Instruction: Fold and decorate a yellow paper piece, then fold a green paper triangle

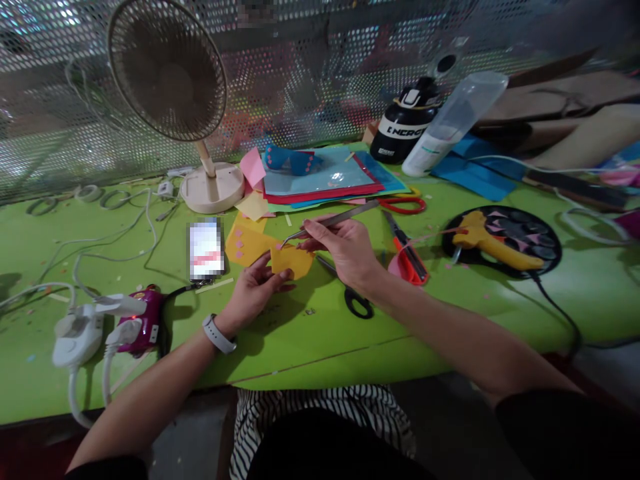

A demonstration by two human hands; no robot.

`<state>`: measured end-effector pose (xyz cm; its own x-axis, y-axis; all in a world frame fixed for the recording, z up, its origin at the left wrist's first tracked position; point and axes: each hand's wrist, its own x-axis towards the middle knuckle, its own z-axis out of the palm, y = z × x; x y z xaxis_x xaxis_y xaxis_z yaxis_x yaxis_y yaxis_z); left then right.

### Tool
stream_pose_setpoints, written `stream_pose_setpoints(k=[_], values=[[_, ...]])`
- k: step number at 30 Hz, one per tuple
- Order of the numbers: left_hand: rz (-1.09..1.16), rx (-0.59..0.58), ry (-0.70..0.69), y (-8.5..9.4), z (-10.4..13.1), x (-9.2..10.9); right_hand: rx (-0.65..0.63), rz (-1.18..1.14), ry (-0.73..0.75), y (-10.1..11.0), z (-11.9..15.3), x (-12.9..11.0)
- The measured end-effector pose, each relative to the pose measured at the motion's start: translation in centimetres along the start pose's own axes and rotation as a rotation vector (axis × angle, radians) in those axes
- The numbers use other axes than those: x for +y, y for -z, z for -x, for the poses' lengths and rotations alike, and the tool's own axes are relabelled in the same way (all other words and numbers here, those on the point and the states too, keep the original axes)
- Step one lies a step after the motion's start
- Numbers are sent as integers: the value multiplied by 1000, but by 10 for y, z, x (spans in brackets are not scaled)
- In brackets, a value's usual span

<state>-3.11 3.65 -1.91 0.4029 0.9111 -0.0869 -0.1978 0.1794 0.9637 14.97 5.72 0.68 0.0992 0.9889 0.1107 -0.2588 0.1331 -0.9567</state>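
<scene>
I am pinching matt yellow paper (291,259) and holding shiny metal tweezers (333,219) over a smooth, glossy green table (310,333).

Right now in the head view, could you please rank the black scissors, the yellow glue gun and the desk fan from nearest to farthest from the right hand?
1. Black scissors: just below the right hand.
2. Yellow glue gun: farther right, on a dark tray.
3. Desk fan: far back left.
</scene>
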Motion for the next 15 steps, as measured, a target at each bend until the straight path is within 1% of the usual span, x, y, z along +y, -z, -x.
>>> stream_pose_setpoints(k=[5, 10, 15], values=[[29, -2, -1, 0, 0, 1, 5, 3, 15, 1, 1, -1], [25, 3, 12, 0, 1, 1, 49, -11, 63, 1, 1, -5], [48, -29, 53, -1, 3, 3, -34, 2, 39, 1, -1, -6]])
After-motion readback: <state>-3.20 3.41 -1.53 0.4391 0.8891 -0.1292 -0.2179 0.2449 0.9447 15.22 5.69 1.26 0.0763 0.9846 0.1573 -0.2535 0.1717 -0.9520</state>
